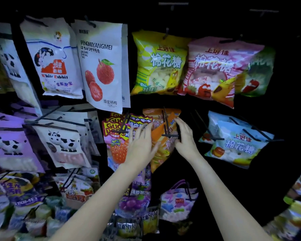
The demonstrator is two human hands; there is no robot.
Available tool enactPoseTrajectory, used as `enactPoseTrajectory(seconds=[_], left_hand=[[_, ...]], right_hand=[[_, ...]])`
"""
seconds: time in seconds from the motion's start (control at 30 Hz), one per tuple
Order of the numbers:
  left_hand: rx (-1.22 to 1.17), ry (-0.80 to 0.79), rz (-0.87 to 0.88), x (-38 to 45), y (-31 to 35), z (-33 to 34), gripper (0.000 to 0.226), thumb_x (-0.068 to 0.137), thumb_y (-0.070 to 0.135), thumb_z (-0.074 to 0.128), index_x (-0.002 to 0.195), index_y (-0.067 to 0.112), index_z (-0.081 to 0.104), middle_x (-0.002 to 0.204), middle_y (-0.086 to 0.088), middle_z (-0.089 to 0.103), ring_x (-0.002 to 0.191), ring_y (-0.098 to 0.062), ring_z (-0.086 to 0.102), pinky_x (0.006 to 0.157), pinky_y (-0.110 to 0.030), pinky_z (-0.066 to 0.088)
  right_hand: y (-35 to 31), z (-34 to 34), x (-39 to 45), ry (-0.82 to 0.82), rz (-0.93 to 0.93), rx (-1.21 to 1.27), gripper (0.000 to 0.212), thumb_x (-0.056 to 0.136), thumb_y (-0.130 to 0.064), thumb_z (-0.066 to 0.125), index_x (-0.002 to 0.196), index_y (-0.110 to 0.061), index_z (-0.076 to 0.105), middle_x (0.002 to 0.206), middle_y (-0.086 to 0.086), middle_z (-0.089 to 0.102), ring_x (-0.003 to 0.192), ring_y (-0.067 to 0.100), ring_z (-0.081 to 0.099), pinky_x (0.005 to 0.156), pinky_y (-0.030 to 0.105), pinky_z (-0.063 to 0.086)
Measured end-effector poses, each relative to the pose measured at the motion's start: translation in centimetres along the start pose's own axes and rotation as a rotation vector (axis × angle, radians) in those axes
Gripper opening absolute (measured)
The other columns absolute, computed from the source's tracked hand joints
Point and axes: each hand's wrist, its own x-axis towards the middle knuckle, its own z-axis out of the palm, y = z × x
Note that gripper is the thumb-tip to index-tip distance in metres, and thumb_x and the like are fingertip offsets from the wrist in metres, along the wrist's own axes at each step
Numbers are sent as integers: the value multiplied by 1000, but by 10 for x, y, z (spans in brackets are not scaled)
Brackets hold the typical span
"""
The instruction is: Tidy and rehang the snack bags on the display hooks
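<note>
An orange snack bag [161, 154] hangs tilted on a black double-wire hook [166, 126] in the middle row of the dark display. My left hand [140, 145] lies against the bag's left side, its fingers straight and spread. On the bag's right edge is my right hand [184, 136], fingers reaching up along the edge and thumb tucked in lower down, pinching it. The hook's cross-bar end sticks out between my two hands. Red strawberry jelly bags [114, 134] hang just to the left, partly behind my left hand.
A bare black hook [201, 124] juts out right of the orange bag, then blue marshmallow bags [236, 145]. Above hang a yellow bag [159, 63], a pink bag [210, 70] and a white waxberry bag [102, 66]. Cow-print bags [64, 141] hang left; more bags crowd below.
</note>
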Motion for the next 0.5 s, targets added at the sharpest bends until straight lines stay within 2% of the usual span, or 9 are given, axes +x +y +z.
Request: enactPoseTrajectory(seconds=[0.1, 0.17, 0.3, 0.4, 0.5], left_hand=[[-27, -23, -25, 10, -1, -2, 58, 95, 37, 48, 144, 14, 28, 136, -3, 46, 138, -19, 20, 116, -39, -5], [-83, -35, -11, 12, -1, -5, 51, 94, 30, 53, 139, 14, 37, 129, -5, 47, 133, -22, 25, 114, -35, 0], [-85, -75, -68, 13, 1, -8, 48, 94, 30, 54, 138, 17, 39, 123, -3, 46, 126, -17, 24, 111, -30, 5], [-107, -64, -103, 13, 3, -6, 48, 94, 28, 53, 139, 18, 37, 119, -2, 44, 124, -14, 22, 112, -32, 6], [-121, -89, -111, 13, 1, -5, 47, 94, 27, 53, 138, 21, 38, 112, 2, 38, 121, -10, 21, 112, -34, 5]], right_hand=[[15, 1, 22, -81, -94, -94, 74, 75, 8, 53, 142, -20, 33, 153, -7, 21, 143, 21, 4, 116, 43, 6], [20, 2, 30, -99, -151, -154, 69, 74, -2, 60, 137, -22, 38, 151, -11, 26, 142, 17, 2, 115, 48, 2], [25, 3, 33, -36, -226, -116, 50, 73, -12, 65, 118, -19, 45, 137, -5, 43, 140, 15, 11, 116, 44, -5], [25, 1, 31, -15, -254, -160, 62, 75, -16, 65, 131, -19, 40, 131, 2, 43, 135, 19, 20, 116, 43, -6], [26, 5, 32, -19, -293, -214, 67, 77, -18, 64, 139, -19, 37, 143, 6, 28, 139, 22, 9, 115, 44, -8]])
